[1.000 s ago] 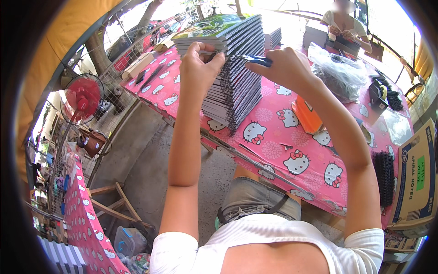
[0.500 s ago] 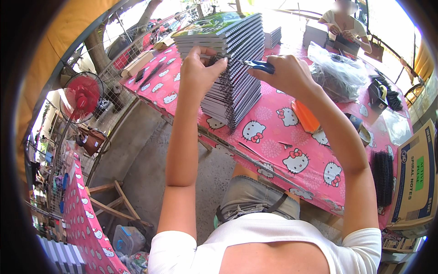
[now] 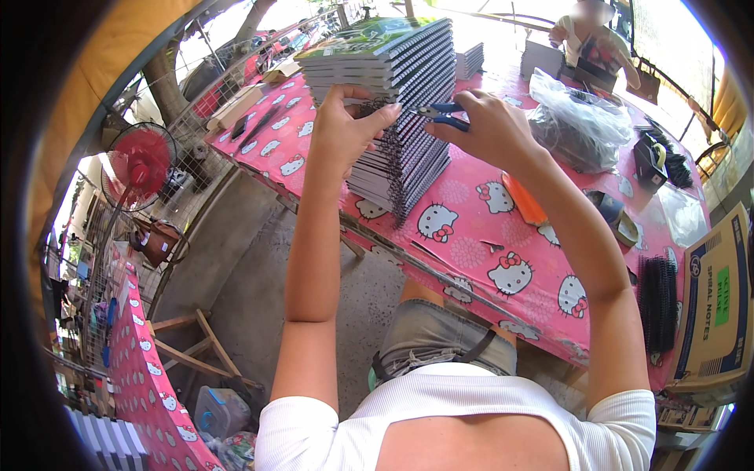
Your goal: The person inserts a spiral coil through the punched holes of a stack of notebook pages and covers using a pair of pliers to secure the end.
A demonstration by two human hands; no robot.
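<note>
A tall stack of spiral notebooks (image 3: 420,149) with black wire bindings and a green top cover stands on the table in front of me. Partway up its near corner, my left hand (image 3: 345,125) grips the edge of a notebook, thumb close to the binding's end. The other fingers are partly hidden against the pages. My right hand (image 3: 495,122) is closed around cutting pliers (image 3: 446,116) with dark blue handles. The handles are spread a little, and the jaws point left at the wire bindings, close to my left thumb. Whether they touch the wire I cannot tell.
Right of the stack, the pink patterned table (image 3: 463,255) holds a plastic bag (image 3: 581,129), an orange piece (image 3: 525,200), a tape roll (image 3: 626,229) and black binding coils (image 3: 657,306). A cardboard box (image 3: 711,306) stands far right. Another person (image 3: 593,47) sits across the table.
The pliers' handles have spread apart, and my right fingers have loosened around them. My left hand has shifted slightly, with its thumb a little lower. Across the table, the other person's arms have moved.
</note>
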